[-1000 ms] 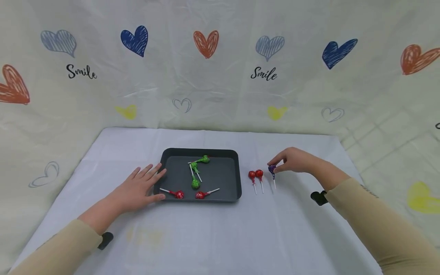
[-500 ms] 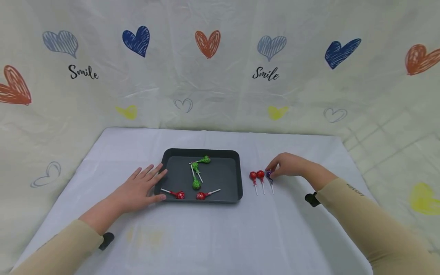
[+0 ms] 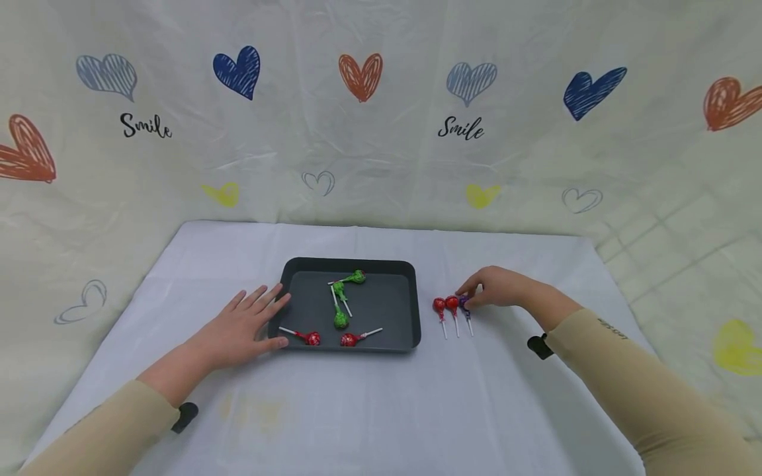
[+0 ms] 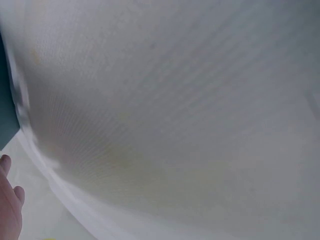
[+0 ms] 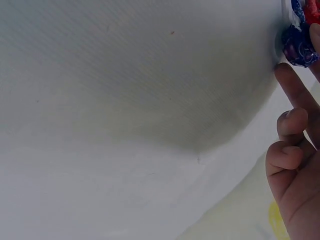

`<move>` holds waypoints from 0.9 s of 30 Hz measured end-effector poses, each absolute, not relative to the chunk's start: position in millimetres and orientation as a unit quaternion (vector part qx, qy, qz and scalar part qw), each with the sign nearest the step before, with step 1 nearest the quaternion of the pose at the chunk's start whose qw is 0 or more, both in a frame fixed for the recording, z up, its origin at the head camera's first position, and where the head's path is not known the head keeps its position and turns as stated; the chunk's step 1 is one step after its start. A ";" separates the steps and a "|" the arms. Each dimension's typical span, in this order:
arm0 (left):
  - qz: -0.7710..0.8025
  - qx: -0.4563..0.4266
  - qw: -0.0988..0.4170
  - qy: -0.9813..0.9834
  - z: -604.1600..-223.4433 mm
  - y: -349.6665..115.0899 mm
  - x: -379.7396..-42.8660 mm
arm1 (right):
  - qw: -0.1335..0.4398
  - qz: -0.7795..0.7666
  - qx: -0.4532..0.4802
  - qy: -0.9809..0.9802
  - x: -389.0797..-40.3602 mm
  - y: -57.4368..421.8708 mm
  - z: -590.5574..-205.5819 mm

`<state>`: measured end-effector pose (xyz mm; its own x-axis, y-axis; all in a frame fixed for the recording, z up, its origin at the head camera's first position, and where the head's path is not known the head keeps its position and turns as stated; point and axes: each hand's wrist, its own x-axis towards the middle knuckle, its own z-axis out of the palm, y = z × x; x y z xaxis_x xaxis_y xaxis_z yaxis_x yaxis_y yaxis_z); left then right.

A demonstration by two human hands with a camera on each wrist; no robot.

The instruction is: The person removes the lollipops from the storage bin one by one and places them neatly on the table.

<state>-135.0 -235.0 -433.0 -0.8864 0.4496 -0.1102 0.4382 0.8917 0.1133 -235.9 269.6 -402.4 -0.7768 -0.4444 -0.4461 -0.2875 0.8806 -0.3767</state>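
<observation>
- Pinching the purple lollipop [image 5: 298, 45] by its round head, the fingers [image 5: 295, 89] of the right hand [image 3: 500, 289] stand narrow; that end probably gives a surer grip than the thin stick, which is left free.
- Just right of the dark tray [image 3: 387, 301], a red pair [image 3: 439, 303] lies on the surface [image 3: 357, 410], sticks toward the near edge; the purple one is just beside them, pointing much the same way, which suggests a row (whether its head touches the nearer red one, I cannot tell).
- Spread wide and holding nothing, the left hand [image 3: 235, 334] has its fingertips at the tray's left rim, perhaps to steady it.
- Inside the tray, three green lollipops [image 3: 340, 321] lie from the middle to the back; two other red ones [image 3: 348, 340] lie along the near side, heads facing.
- Compared with one second ago, the purple lollipop is closer to the red pair, narrowing a clear gap; the left hand has hardly moved.
</observation>
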 end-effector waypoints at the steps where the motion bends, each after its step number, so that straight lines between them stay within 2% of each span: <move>1: 0.042 0.229 0.067 0.970 -433.1 -235.1 -135.1 | 0.269 -0.146 -0.199 0.931 -235.7 270.0 -402.2; 12: 0.040 0.227 0.073 0.970 -432.0 -235.0 -134.1 | 0.245 -0.161 -0.187 0.937 -235.1 271.5 -389.0; 27: 0.038 0.229 0.068 0.970 -431.7 -235.1 -135.6 | 0.217 -0.182 -0.226 0.932 -243.1 236.6 -370.6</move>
<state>-135.6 -235.1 -431.7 -0.8858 0.4494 -0.1155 0.4390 0.8923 0.1049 -243.1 236.6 -370.6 -0.8032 -0.5010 -0.3222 -0.3427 0.8311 -0.4380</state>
